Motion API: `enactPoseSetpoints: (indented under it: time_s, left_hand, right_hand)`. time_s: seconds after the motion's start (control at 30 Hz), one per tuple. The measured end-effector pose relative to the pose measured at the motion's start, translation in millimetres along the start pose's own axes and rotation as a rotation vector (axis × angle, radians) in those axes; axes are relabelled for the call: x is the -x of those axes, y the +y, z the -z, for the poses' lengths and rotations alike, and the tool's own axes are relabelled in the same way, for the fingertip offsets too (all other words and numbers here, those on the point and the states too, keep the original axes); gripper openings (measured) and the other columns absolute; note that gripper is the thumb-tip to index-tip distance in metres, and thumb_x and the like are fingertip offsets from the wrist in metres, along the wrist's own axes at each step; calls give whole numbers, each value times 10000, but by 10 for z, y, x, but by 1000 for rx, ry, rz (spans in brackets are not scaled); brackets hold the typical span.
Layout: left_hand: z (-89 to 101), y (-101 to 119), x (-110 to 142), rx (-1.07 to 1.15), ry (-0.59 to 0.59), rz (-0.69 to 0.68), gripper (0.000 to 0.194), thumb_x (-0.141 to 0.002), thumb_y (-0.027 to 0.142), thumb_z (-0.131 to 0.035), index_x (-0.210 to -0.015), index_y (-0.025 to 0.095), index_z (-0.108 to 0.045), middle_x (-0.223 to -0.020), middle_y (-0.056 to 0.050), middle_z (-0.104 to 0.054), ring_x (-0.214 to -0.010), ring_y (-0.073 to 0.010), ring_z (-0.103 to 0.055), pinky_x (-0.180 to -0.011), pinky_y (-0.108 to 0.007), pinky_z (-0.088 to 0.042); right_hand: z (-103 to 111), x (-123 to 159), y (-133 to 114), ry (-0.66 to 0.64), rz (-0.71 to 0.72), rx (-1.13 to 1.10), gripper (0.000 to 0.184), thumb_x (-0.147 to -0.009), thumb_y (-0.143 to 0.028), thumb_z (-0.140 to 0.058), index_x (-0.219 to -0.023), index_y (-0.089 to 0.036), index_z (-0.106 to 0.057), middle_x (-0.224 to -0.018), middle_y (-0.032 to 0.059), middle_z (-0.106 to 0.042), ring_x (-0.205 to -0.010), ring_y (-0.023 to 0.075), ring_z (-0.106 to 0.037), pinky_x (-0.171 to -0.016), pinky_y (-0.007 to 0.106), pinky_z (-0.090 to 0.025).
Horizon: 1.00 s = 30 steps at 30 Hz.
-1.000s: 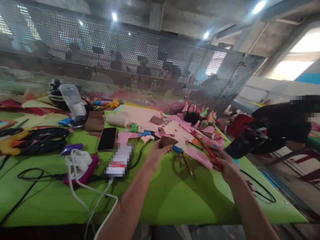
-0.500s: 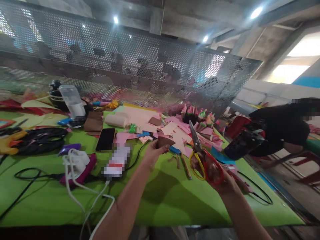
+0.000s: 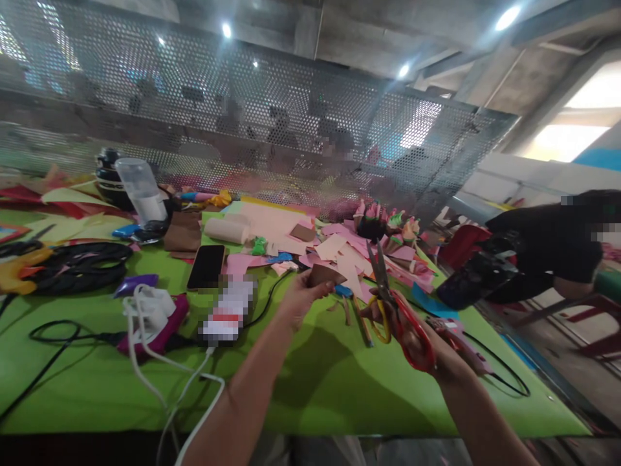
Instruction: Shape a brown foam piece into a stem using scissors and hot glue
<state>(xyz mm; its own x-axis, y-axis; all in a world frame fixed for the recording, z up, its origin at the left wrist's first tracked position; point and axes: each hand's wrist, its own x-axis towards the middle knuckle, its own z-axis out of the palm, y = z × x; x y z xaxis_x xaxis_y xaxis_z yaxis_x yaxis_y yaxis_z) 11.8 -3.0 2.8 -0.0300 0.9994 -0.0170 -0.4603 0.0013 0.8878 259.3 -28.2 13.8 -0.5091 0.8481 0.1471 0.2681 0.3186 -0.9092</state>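
Between the thumb and fingers of my left hand (image 3: 301, 299) is a small piece of brown paper (image 3: 324, 275), pinched over the green table. My right hand (image 3: 412, 333) grips a pair of scissors (image 3: 383, 278) with one yellow and one red handle loop. The blades point up and away from me and stand slightly apart, to the right of the paper. Below and between my hands lie a pencil (image 3: 363, 321), narrow brown paper scraps (image 3: 347, 313) and a blue object (image 3: 343, 291) that I cannot identify.
Pink paper pieces (image 3: 334, 249) cover the table's back. A phone (image 3: 206, 266), a power strip (image 3: 179, 310) with white chargers, and cables lie left. A clear bottle (image 3: 143, 191) leans farther back. At right is a pink device (image 3: 458, 343); a person in black (image 3: 543, 239) sits beyond.
The scissors' blades have parted a little and the handles have turned in my right hand. My left hand still pinches the brown paper, shifted slightly right.
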Motion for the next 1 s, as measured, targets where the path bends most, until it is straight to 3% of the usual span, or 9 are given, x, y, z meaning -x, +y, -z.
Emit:
enactPoseSetpoints:
  time_s: [0.1,0.23,0.37,0.6,1.0]
  left_hand:
    - [-3,8,10,-14,2,12,416,-431,333,-917,-750,139,-734,-647,-7,-687,-582,-109,-535,-600,-243,-387]
    - [-16,26,38,-4,-6,-2,402,-435,330,-923,-738,143,-735,-666,-10,-703,-603,-112,-561,-613,-235,-412]
    - [-31,36,50,23,-27,-16,403,-419,330,-938,-711,143,-732,-664,-14,-711,-600,-110,-575,-622,-231,-437]
    - [-42,6,47,3,-108,-30,409,-492,340,-917,-810,144,-752,-842,-63,-768,-776,-180,-672,-770,-277,-488]
    - [-60,-1,63,24,-84,6,442,-457,357,-930,-802,150,-748,-850,-66,-775,-782,-198,-691,-723,-275,-515]
  right_hand:
    - [-23,-40,-48,-48,9,30,915,-684,-860,-535,-1416,-316,-468,-1141,115,-652,-1080,338,-617,-951,491,-482]
    - [-50,-75,-104,-59,-5,168,823,-714,-806,-570,-1334,-266,-532,-1073,88,-625,-970,286,-598,-868,414,-505]
    - [-93,-67,-115,-55,-24,156,808,-740,-811,-532,-1313,-242,-560,-1059,91,-609,-930,276,-585,-843,404,-507]
    - [-128,-88,-176,-96,-43,212,854,-746,-850,-458,-1313,-226,-593,-837,47,-574,-735,228,-535,-703,369,-502]
    - [-128,-121,-192,-145,-33,237,876,-738,-862,-451,-1329,-228,-575,-988,81,-644,-851,273,-590,-789,390,-500]
